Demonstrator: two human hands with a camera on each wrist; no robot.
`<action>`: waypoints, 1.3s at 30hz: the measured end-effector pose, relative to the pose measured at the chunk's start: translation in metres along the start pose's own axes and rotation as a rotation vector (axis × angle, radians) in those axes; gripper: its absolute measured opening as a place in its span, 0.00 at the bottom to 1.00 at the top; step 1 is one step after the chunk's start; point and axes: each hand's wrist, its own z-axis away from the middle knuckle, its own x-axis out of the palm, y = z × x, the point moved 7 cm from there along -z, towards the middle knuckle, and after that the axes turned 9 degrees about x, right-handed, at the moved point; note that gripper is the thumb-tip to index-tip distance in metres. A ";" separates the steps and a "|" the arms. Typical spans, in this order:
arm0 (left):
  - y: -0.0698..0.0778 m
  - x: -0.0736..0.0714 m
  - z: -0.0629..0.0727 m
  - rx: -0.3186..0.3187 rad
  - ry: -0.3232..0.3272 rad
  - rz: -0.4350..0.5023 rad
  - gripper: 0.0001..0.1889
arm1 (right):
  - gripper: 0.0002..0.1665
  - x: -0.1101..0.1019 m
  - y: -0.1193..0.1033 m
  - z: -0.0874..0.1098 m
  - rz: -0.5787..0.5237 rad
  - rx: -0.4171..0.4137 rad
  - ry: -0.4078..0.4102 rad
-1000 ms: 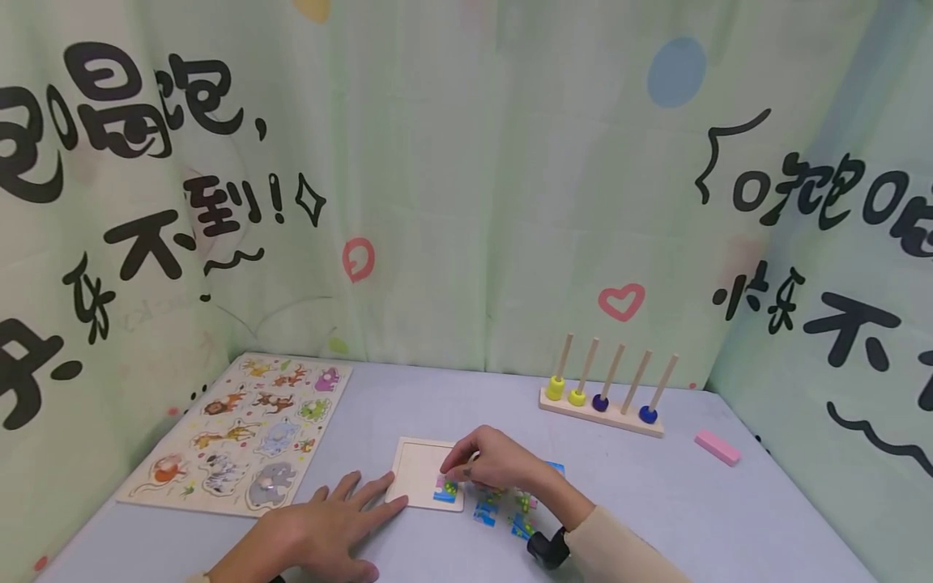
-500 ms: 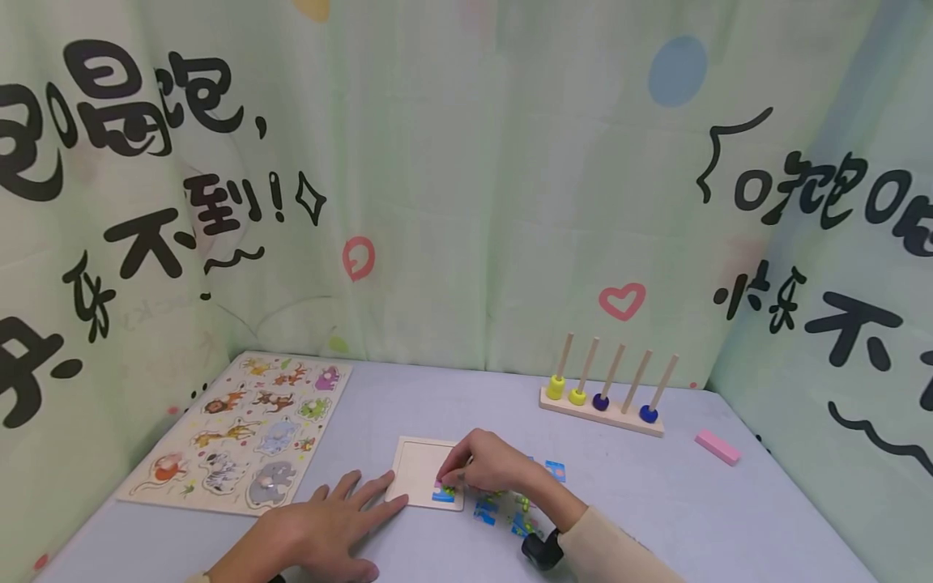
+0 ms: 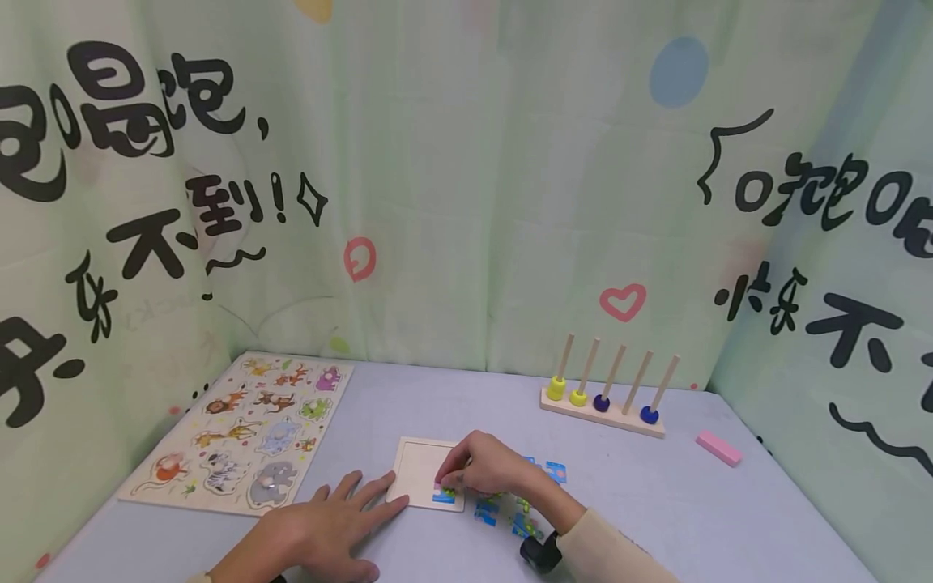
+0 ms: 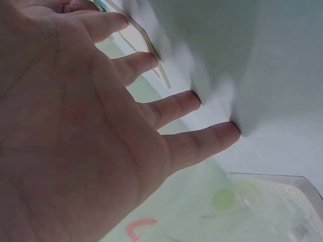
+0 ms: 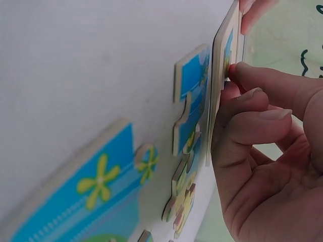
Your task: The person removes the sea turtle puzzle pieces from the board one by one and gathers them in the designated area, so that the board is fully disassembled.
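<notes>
A shallow wooden puzzle tray (image 3: 419,465) lies in the middle of the table. In its near right corner sits a small jigsaw piece (image 3: 443,497), blue with green and pink. My right hand (image 3: 490,463) leans over that corner, thumb and index finger pinching the piece, as the right wrist view also shows; its fingers hide part of it. My left hand (image 3: 324,526) is spread flat with the fingers apart, the index fingertip and thumb side close by the tray's left edge. In the left wrist view two fingers overlap the tray's rim (image 4: 146,40), while the others touch the tabletop.
Several loose jigsaw pieces (image 5: 192,75) lie right of the tray, partly under my right forearm. An animal puzzle board (image 3: 240,437) lies at the left. A peg stand (image 3: 601,413) with yellow and blue beads stands at the back right, near a pink block (image 3: 718,448).
My right hand has shifted slightly left and down over the tray corner, uncovering a blue piece beyond the wrist. The left hand has stayed in place.
</notes>
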 end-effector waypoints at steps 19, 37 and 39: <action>0.014 -0.011 0.010 -0.025 -0.007 0.012 0.43 | 0.04 0.000 0.002 0.005 -0.043 0.003 0.000; -0.020 0.018 -0.013 0.052 0.035 -0.009 0.45 | 0.05 0.000 0.009 0.004 -0.091 0.017 0.004; -0.020 0.017 -0.013 0.048 0.030 -0.008 0.45 | 0.06 0.000 0.009 0.004 -0.093 0.007 0.000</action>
